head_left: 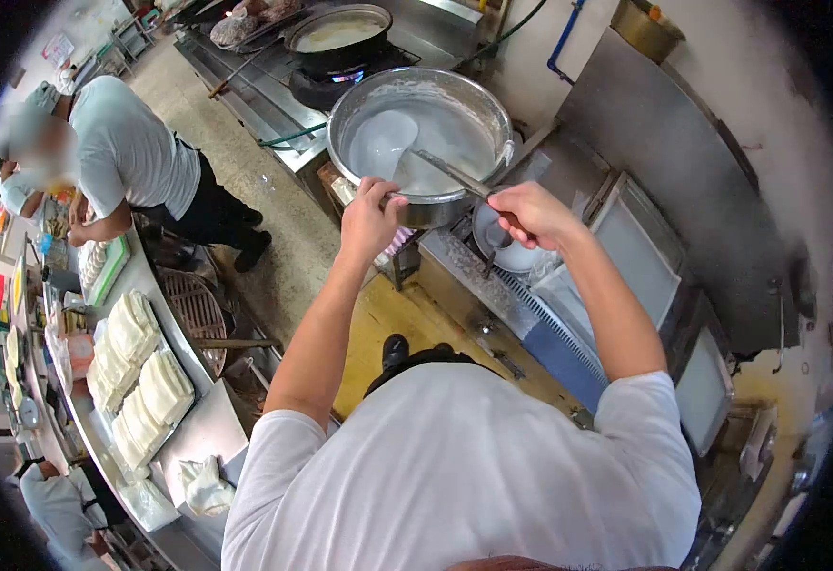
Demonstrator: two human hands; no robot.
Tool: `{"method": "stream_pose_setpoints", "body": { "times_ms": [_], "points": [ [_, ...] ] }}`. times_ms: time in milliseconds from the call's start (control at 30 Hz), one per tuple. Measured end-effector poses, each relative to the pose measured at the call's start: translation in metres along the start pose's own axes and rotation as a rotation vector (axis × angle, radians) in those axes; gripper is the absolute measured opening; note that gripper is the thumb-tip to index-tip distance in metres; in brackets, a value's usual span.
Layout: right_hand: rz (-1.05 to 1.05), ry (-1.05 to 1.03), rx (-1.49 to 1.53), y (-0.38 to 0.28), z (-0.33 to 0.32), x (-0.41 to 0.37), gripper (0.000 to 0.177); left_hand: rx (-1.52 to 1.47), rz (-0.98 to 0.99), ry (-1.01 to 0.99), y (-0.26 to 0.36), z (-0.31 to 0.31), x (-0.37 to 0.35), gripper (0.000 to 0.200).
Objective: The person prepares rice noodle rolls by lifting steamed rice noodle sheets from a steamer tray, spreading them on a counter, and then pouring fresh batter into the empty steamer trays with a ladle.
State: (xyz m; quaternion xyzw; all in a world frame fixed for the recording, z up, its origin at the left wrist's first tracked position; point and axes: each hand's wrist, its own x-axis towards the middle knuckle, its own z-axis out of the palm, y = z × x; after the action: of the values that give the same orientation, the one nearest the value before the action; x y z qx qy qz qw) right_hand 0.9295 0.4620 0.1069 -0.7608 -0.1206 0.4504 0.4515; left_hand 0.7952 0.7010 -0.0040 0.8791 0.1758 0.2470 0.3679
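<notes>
A large round metal pot (507, 157) stands in front of me, with cloudy, pale liquid (459, 133) inside and white residue around its inner wall. My right hand (534, 215) is closed around the metal handle of a ladle (455, 173). The handle slants over the pot's near rim, and its wide, pale bowl lies at the liquid's left side. My left hand (371, 221) is at the pot's near-left rim, fingers curled over the edge. Its fingertips are partly hidden.
A wok (337, 30) sits over a lit burner beyond the pot. White trays (635, 252) lean at the right, near a small pan (504, 243). On the left, a metal counter (209, 419) bears several wrapped pale slabs (150, 404). A co-worker (136, 143) bends over that counter.
</notes>
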Motion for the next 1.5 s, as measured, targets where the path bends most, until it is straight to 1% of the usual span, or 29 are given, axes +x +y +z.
{"method": "stream_pose_setpoints", "body": {
  "times_ms": [200,267,300,367,400,467,500,533,567,600,667,700,733,800,833,867,933,967,1000,1033,1067,1133,1167,1233,1267,1333,1367,1433,1500],
  "points": [
    [-0.220,0.129,0.035,0.049,0.000,-0.031,0.024,-0.003,0.003,-0.003,0.006,-0.002,0.000,0.027],
    [-0.198,0.189,-0.013,0.058,-0.001,-0.046,0.021,0.050,-0.028,-0.029,0.009,-0.003,0.001,0.030],
    [-0.295,0.253,-0.109,0.070,-0.002,-0.045,0.020,0.184,0.052,0.025,0.005,0.002,0.004,0.031],
    [-0.467,0.389,-0.231,0.089,-0.003,-0.049,0.022,0.217,0.061,-0.003,0.047,0.001,0.000,0.033],
    [-0.468,0.386,-0.231,0.094,-0.002,-0.054,0.022,0.248,0.069,-0.026,0.071,0.003,-0.001,0.036],
    [-0.438,0.362,-0.099,0.099,-0.001,-0.065,0.021,0.230,0.290,-0.051,0.105,0.026,-0.004,0.045],
    [-0.348,0.241,0.029,0.091,-0.003,-0.078,0.034,0.214,0.416,-0.074,0.121,0.039,-0.005,0.047],
    [-0.341,0.235,0.039,0.088,-0.002,-0.088,0.034,0.180,0.509,-0.085,0.133,0.055,-0.005,0.049],
    [-0.337,0.207,0.175,0.086,0.000,-0.097,0.043,0.144,0.605,-0.095,0.143,0.069,-0.002,0.051],
    [-0.334,0.182,0.311,0.084,0.000,-0.104,0.053,0.146,0.607,-0.103,0.148,0.080,0.002,0.051],
    [-0.403,0.173,0.363,0.078,-0.001,-0.120,0.060,-0.014,0.741,-0.181,0.151,0.099,0.015,0.049],
    [-0.476,0.162,0.407,0.076,-0.002,-0.124,0.067,-0.066,0.787,-0.192,0.150,0.104,0.027,0.039],
    [-0.473,0.170,0.410,0.077,-0.005,-0.126,0.067,-0.072,0.791,-0.198,0.148,0.108,0.036,0.039],
    [-0.649,0.135,0.555,0.081,-0.012,-0.125,0.069,-0.260,0.753,-0.234,0.145,0.112,0.051,0.028],
    [-0.638,0.200,0.573,0.090,-0.014,-0.116,0.068,-0.354,0.678,-0.209,0.149,0.111,0.056,0.022],
    [-0.636,0.213,0.579,0.103,-0.017,-0.101,0.068,-0.360,0.683,-0.221,0.147,0.111,0.061,0.022],
    [-0.389,0.305,0.478,0.134,-0.025,-0.063,0.062,-0.493,0.559,-0.197,0.140,0.111,0.076,0.019],
    [-0.381,0.319,0.479,0.152,-0.024,-0.045,0.062,-0.492,0.460,-0.206,0.144,0.105,0.079,0.018],
    [-0.267,0.341,0.389,0.169,-0.023,-0.025,0.060,-0.504,0.458,-0.213,0.145,0.100,0.084,0.018],
    [-0.151,0.359,0.299,0.183,-0.021,-0.009,0.058,-0.561,0.328,-0.262,0.145,0.096,0.090,0.020],
    [-0.139,0.364,0.297,0.191,-0.018,0.004,0.058,-0.614,0.195,-0.311,0.141,0.094,0.095,0.022],
    [0.006,0.408,0.085,0.205,-0.012,0.029,0.055,-0.702,0.171,-0.313,0.127,0.099,0.111,0.025],
    [0.018,0.410,0.087,0.225,-0.009,0.050,0.055,-0.731,0.149,-0.319,0.120,0.100,0.119,0.026],
    [-0.105,0.550,-0.278,0.262,-0.006,0.090,0.050,-0.855,0.094,-0.335,0.109,0.100,0.137,0.027],
    [-0.094,0.552,-0.276,0.258,-0.002,0.098,0.050,-0.860,0.087,-0.343,0.102,0.102,0.148,0.027],
    [0.063,0.576,-0.441,0.247,0.007,0.115,0.044,-1.009,-0.016,-0.350,0.088,0.104,0.171,0.029],
    [0.070,0.579,-0.441,0.241,0.011,0.122,0.044,-1.048,-0.089,-0.328,0.081,0.105,0.180,0.029],
    [0.268,0.582,-0.487,0.235,0.019,0.138,0.041,-1.094,-0.102,-0.295,0.062,0.112,0.200,0.029],
    [0.311,0.650,-0.498,0.233,0.027,0.149,0.040,-1.185,-0.173,-0.266,0.041,0.116,0.221,0.028]
  ]
}}
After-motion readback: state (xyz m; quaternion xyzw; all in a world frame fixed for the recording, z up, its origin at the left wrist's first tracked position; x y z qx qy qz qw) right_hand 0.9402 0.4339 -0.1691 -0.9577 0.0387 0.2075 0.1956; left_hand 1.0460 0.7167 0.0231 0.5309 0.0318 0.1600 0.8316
